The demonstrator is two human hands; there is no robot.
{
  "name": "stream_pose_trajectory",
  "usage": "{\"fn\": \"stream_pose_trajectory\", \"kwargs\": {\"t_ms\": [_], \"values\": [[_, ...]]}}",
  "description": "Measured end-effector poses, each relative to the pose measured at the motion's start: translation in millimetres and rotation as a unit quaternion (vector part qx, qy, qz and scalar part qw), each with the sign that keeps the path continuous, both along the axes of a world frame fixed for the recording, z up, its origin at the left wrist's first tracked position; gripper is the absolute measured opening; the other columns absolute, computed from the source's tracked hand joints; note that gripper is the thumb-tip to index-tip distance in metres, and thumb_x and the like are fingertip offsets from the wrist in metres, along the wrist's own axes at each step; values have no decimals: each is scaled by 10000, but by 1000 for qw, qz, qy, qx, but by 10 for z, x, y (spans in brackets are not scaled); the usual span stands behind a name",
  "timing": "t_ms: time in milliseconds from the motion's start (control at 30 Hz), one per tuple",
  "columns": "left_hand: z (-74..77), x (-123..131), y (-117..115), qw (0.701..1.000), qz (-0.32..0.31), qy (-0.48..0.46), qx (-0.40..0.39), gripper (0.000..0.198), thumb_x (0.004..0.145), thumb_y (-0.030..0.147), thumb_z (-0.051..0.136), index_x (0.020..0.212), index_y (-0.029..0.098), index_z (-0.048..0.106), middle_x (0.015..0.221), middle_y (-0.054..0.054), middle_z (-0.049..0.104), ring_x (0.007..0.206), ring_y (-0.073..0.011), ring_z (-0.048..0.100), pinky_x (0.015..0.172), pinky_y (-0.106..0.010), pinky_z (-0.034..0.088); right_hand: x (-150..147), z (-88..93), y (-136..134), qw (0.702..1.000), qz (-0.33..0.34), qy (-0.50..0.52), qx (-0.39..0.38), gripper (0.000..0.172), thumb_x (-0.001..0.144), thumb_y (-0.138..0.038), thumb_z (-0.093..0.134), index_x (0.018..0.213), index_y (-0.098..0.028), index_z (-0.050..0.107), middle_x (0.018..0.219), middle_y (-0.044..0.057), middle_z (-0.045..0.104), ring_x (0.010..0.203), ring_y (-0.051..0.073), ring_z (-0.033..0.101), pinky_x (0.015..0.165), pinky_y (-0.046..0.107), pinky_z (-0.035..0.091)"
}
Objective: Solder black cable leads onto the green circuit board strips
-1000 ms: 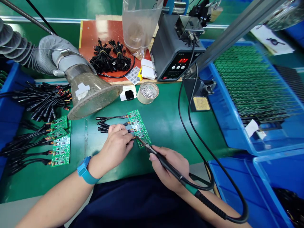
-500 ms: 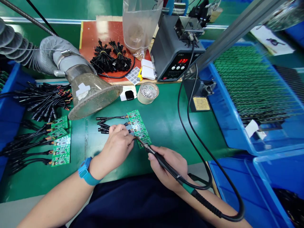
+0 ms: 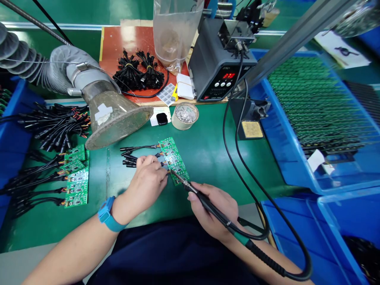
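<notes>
A green circuit board (image 3: 174, 159) with black wired connectors lies on the green mat in the middle. My left hand (image 3: 147, 183), with a blue wristband, is closed in a pinch on a wire lead at the board's near left edge. My right hand (image 3: 215, 209) grips a black soldering iron (image 3: 204, 202) like a pen. The iron's tip touches the near edge of the board, right by my left fingertips. The iron's black cable (image 3: 237, 150) loops back to the grey soldering station (image 3: 218, 67).
A fume-extraction hood (image 3: 114, 114) on a grey hose hangs over the mat's left. Finished boards with cables (image 3: 75, 176) lie far left. A tin of tip-cleaning wool (image 3: 184, 115), a sponge holder (image 3: 251, 129), blue bins (image 3: 285, 158) with green boards, and black cable bundles (image 3: 138, 73) surround the work spot.
Almost nothing: both hands stay at the board's near edge, the iron and its cable shifting only slightly.
</notes>
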State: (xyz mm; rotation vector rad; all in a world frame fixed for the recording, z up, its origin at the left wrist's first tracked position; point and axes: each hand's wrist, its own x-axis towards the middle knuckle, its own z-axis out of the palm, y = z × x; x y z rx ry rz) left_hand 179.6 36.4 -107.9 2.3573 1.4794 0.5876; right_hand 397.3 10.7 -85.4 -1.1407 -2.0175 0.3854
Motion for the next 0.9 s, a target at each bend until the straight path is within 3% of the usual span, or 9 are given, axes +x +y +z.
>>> {"fn": "stream_pose_trajectory", "kwargs": {"t_ms": [233, 400, 567, 900], "values": [[-60, -27, -4, 998, -21, -54, 27, 157, 956, 125, 582, 899, 170, 721, 863, -90, 662, 1062, -293, 571, 1036, -561, 454, 45, 48, 10, 999, -26, -4, -26, 144, 941, -182, 644, 1076, -189, 694, 794, 40, 786, 709, 209, 779, 728, 320, 673], [-73, -43, 4, 997, -49, -46, 46, 160, 981, 126, 552, 948, 154, 707, 888, -102, 649, 1070, -291, 573, 977, -497, 537, 72, 38, 6, 998, -37, 15, -39, 138, 941, -190, 645, 1070, -191, 695, 823, 41, 794, 710, 203, 781, 722, 309, 669], [-64, -38, 12, 996, -57, -35, 67, 202, 994, 127, 535, 911, 140, 719, 780, -78, 599, 1008, -279, 563, 959, -465, 554, 76, 32, 16, 998, -37, 22, -49, 136, 941, -198, 643, 1066, -190, 698, 805, 34, 788, 689, 196, 775, 707, 298, 661], [-72, -45, 3, 996, -56, -56, 49, 201, 997, 114, 535, 933, 162, 719, 810, -66, 585, 1028, -270, 541, 915, -434, 549, 33, 35, 46, 998, -26, 33, -51, 123, 939, -200, 638, 1040, -192, 709, 792, 28, 786, 672, 190, 769, 696, 299, 663]]}}
